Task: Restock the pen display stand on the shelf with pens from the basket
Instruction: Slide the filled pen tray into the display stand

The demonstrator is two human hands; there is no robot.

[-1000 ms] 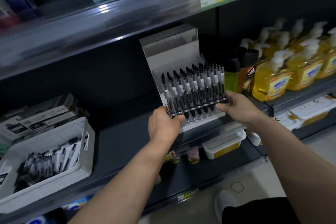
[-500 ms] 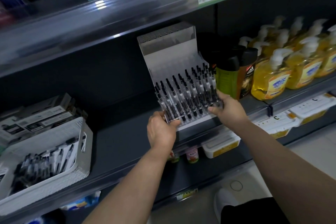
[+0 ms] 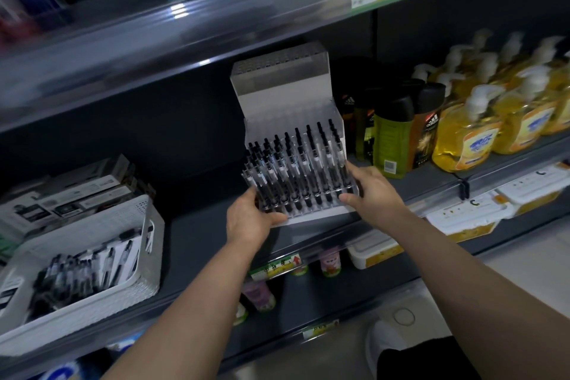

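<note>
The clear pen display stand (image 3: 283, 92) sits on the dark middle shelf (image 3: 200, 234), its front rows filled with several black-and-white pens (image 3: 296, 163). My left hand (image 3: 249, 219) grips the stand's front left corner. My right hand (image 3: 373, 191) grips its front right corner. At the left end of the same shelf stands a white perforated basket (image 3: 145, 219), with several more black pens (image 3: 83, 268) lying loose inside it.
Green and dark shower-gel bottles (image 3: 394, 139) stand right beside the stand, then yellow pump soap bottles (image 3: 468, 136). Grey boxes (image 3: 71, 191) are stacked behind the basket. The upper shelf edge (image 3: 216, 25) overhangs. White packs (image 3: 465, 213) lie on the shelf below.
Both hands have turned and shifted the stand leftward on the shelf, away from the bottles, so that it now faces me more squarely. Both grips are unchanged.
</note>
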